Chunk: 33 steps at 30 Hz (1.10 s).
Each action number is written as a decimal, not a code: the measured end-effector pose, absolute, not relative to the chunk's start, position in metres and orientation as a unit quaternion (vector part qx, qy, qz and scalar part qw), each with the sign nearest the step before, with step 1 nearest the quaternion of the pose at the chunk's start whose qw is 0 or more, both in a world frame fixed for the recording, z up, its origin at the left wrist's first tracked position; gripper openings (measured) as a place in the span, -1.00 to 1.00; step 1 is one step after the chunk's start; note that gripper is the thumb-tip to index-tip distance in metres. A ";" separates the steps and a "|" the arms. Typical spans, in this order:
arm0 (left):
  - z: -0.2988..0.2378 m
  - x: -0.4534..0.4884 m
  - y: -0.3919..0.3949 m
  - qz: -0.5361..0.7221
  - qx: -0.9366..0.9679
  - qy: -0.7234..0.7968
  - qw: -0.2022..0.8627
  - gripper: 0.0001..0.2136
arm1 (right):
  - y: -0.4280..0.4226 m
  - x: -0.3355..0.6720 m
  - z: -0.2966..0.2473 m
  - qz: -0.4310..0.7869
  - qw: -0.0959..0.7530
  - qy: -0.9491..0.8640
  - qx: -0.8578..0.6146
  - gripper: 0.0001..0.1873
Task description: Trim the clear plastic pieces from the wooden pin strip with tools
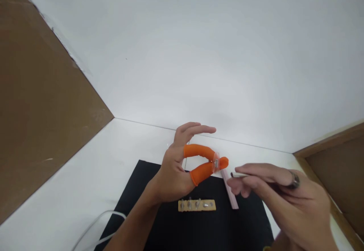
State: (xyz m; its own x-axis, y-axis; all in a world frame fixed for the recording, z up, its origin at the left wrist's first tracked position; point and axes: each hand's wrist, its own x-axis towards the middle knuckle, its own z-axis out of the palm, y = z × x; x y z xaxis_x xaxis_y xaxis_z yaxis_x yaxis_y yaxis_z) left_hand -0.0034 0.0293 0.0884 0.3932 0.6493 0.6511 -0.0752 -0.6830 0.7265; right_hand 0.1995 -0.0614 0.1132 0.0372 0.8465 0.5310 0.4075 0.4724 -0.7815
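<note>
My left hand (173,171) wears orange finger covers on thumb and index finger. Between those two fingertips it pinches a small clear plastic piece (216,163) with a tiny greyish part in it; the other fingers stretch out behind. Close by on the right, my right hand (295,198), with a dark ring on one finger, grips a thin white stick (239,174) with a dark tip. The tip points at the clear piece, apart from it. Below the left hand lies a tan strip (214,205) bearing several small clear pieces in a row.
A black mat (170,232) lies under the hands on a white surface. A pale pink bar (231,194) rests on it, partly behind the right fingers. At the lower left runs a white cable (98,220). Brown boards (42,103) and a white wall (199,54) bound the space.
</note>
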 end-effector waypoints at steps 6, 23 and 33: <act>0.090 0.001 0.025 0.531 0.739 0.161 0.383 -0.87 | -0.066 0.190 0.112 0.067 0.636 -0.575 -0.510 -0.78; 0.089 0.002 0.024 0.507 0.727 0.175 0.428 -0.88 | -0.079 0.191 0.120 0.044 0.515 -0.698 -0.496 -0.90; 0.089 0.003 0.025 0.491 0.746 0.192 0.407 -0.89 | -0.072 0.187 0.124 0.009 0.548 -0.646 -0.531 -0.91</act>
State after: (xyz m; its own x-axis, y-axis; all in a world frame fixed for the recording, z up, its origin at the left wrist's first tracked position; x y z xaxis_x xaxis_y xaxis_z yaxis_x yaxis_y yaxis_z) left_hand 0.0034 0.0252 0.0892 0.4435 0.6867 0.5760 -0.1133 -0.5946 0.7960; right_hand 0.1872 -0.0716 0.1241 0.1659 0.6967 0.6979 0.6759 0.4349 -0.5949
